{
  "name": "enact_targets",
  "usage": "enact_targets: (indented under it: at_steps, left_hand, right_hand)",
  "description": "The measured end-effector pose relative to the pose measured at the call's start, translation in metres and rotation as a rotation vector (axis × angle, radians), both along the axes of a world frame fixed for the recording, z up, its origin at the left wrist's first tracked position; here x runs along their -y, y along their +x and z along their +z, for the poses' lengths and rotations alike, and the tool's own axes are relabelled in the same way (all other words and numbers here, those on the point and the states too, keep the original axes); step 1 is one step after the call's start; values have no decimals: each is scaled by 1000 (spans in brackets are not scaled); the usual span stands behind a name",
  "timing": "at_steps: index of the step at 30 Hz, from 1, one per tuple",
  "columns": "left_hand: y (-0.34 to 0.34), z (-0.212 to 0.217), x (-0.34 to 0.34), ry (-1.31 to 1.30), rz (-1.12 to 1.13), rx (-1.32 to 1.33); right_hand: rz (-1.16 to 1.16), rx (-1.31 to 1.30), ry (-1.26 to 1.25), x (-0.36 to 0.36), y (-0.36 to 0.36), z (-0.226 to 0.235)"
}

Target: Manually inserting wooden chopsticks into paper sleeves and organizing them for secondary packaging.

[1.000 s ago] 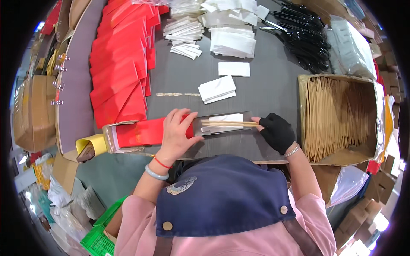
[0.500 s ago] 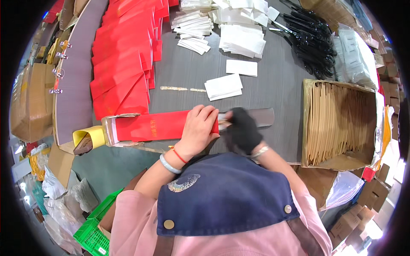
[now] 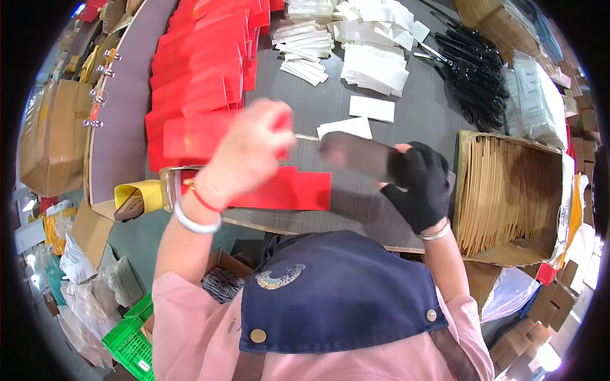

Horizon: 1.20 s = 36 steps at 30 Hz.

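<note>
The bare left hand is lifted and blurred, fingers curled on the end of a red sleeve; the gloved right hand grips a blurred grey packet between the two hands, not yet inside the sleeve. Judging by the red sleeves piled on the tabletop and the full box of sticks at the right, much packing seems left.
</note>
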<state>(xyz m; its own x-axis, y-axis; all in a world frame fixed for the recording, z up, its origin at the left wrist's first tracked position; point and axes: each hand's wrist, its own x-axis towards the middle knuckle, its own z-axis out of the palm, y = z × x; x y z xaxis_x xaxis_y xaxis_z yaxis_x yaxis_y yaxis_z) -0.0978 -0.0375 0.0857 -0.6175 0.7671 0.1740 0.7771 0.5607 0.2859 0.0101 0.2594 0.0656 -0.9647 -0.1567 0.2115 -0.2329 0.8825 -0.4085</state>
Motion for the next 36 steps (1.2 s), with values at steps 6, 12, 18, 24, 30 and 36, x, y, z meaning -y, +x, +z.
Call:
enact_targets:
  at_steps: [6, 12, 18, 24, 30, 36]
  left_hand:
    - [75, -89, -41, 207, 521, 220]
    - [94, -97, 3, -93, 705, 193]
    - [103, -113, -4, 30, 798, 214]
    - [104, -116, 1, 173, 774, 291]
    - [105, -113, 0, 181, 775, 298]
    - [105, -113, 1, 171, 777, 308]
  right_hand:
    - [-135, 46, -16, 0, 8, -21]
    - [-65, 156, 76, -4, 18, -21]
    - [50, 201, 108, 17, 17, -29]
    - [114, 236, 161, 25, 13, -26]
    - [160, 285, 163, 29, 17, -28]
    - [162, 277, 157, 30, 18, -29]
